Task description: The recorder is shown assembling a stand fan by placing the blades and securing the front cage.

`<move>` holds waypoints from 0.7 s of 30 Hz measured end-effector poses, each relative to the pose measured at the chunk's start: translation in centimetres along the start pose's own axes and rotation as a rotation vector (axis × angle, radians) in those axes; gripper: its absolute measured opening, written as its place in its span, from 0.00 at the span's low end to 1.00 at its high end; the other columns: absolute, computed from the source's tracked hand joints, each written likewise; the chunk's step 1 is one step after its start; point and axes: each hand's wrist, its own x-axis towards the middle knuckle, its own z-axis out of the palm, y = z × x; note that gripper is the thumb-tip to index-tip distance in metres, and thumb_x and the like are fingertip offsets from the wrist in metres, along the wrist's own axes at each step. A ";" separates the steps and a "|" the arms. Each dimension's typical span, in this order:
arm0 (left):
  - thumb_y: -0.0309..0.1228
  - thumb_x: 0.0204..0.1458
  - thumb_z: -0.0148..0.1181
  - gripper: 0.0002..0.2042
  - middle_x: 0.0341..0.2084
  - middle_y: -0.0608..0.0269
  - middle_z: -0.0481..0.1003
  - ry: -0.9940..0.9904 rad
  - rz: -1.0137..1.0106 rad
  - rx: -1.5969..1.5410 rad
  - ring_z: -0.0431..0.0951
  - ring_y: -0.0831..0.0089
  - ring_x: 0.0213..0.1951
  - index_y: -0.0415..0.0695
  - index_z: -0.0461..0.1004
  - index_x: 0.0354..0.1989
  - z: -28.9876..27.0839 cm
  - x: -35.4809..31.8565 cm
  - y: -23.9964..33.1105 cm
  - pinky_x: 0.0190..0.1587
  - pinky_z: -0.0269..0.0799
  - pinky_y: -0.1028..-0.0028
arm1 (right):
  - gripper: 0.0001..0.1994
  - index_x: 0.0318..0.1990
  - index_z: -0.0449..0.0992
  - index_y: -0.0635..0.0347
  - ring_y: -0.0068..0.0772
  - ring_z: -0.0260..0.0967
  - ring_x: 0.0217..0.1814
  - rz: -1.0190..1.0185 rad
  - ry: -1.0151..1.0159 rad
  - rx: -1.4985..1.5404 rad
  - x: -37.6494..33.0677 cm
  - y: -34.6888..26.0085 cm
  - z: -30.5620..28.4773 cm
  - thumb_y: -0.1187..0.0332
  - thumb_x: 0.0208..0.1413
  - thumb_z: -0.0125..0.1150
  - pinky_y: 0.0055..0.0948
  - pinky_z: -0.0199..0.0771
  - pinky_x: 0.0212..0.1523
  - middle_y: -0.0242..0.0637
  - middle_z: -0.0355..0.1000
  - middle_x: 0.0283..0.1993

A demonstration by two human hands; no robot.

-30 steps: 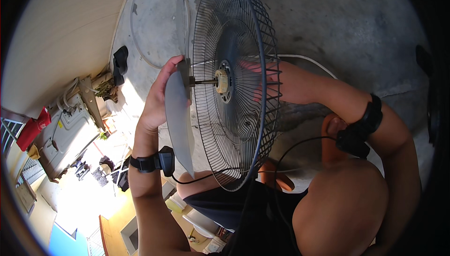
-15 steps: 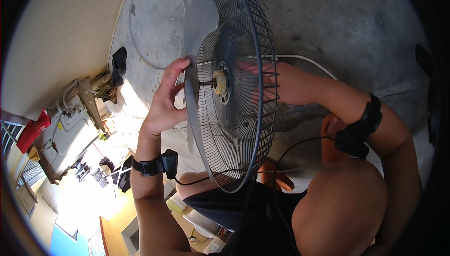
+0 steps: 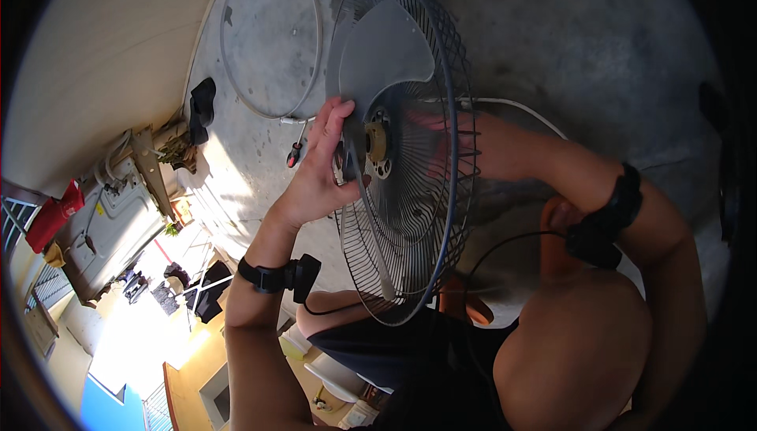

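Observation:
A grey fan blade (image 3: 386, 48) stands on edge in front of a round dark wire fan guard (image 3: 453, 226). My left hand (image 3: 311, 171) grips the blade near its middle, thumb below and fingers above. The hub, with a pale yellowish nut (image 3: 378, 143), shows just to the right of this hand, close to the blade. Behind the guard is my right hand (image 3: 493, 147), its fingers seen only through the wires. They reach around the back of the fan at hub height; what exactly they press on is partly hidden.
A thin pale hoop (image 3: 317, 44) lies on the concrete floor, beside a red-and-black screwdriver (image 3: 294, 154). Black footwear (image 3: 203, 100) rests by the wall at left. A white cord (image 3: 520, 108) runs behind the guard. Something orange (image 3: 550, 230) sits below my right forearm.
My left hand has moved right with the blade, bringing it into the guard and over the shaft that showed before. The blade has turned. The screwdriver has come into sight.

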 end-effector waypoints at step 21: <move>0.19 0.33 0.62 0.51 0.65 0.42 0.34 -0.038 -0.016 0.015 0.38 0.47 0.67 0.46 0.34 0.66 1.1 0.2 0.7 0.65 0.42 0.61 | 0.15 0.46 0.69 0.59 0.44 0.71 0.42 -0.189 0.027 -0.135 0.8 -0.7 0.8 0.64 0.53 0.55 0.35 0.69 0.44 0.46 0.72 0.40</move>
